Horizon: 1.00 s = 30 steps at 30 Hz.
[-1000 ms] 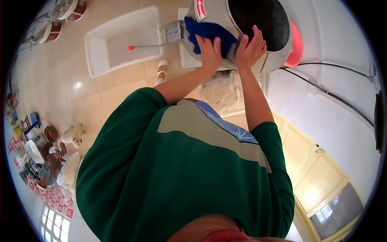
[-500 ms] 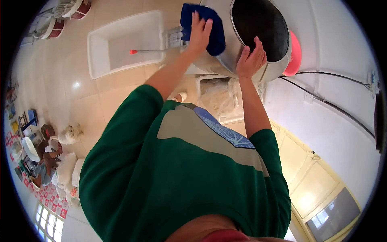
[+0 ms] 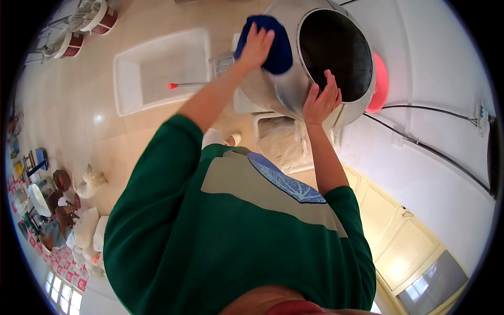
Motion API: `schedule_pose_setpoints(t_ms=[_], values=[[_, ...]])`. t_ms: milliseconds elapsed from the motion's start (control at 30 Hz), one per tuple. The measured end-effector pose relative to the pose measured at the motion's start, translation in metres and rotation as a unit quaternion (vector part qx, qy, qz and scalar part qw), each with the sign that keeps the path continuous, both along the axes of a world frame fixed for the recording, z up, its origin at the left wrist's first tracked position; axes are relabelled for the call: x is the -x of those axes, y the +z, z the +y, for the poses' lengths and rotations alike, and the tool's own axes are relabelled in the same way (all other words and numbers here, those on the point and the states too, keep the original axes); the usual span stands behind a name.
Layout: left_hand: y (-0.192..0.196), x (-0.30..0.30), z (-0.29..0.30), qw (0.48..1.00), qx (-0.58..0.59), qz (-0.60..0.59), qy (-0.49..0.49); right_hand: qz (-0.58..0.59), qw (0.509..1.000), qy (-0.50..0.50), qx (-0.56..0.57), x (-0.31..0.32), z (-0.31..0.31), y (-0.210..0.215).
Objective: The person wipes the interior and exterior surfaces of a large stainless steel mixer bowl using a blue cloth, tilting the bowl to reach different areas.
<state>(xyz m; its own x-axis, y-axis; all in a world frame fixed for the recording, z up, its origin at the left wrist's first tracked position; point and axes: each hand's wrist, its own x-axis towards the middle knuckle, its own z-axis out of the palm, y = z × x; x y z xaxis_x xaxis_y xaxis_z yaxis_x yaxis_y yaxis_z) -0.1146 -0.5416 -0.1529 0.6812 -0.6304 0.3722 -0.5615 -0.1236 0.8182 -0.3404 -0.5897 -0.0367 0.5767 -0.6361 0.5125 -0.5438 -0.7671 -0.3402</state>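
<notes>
A large rounded metal drum [image 3: 281, 97] with a wide, dark round mouth [image 3: 336, 52] stands at the top right of centre. My left hand [image 3: 256, 50] presses a dark blue cloth [image 3: 282, 52] against the drum's outer side, fingers spread over the fabric. At the near edge of the mouth, my right hand [image 3: 322, 104] rests by the rim with its fingers stretched out and the thumb apart. It holds nothing that I can see. A rod with a red tip [image 3: 172, 85] sticks out left from the drum's side, passing behind my left forearm.
Left of the drum, a white plastic tub [image 3: 157, 97] lies on the tiled floor. Below the drum sits a bin lined with clear plastic [image 3: 286, 142]. A pink basin [image 3: 381, 84] stands between drum and wall. Black cables [image 3: 436, 148] run along the wall.
The whole view has shifted, so the drum sits lower in the picture. My left hand and the cloth have slid slightly over the drum's side, and the cloth looks more bunched.
</notes>
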Motion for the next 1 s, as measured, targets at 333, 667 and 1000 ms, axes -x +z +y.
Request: schedule_pose_setpoints(t_ms=[333,667,1000], values=[[0.024,0.010,0.009,0.999,-0.031,-0.012,-0.015,0.037,0.999,-0.012,-0.016,0.004,-0.005,-0.002],[0.060,-0.096,-0.196,0.949,-0.229,-0.144,-0.162,0.061,0.997,-0.033,-0.026,0.001,-0.004,0.002],[0.069,-0.054,-0.065,0.954,-0.082,-0.210,-0.197,0.077,0.995,-0.056,-0.027,-0.004,-0.003,0.010]])
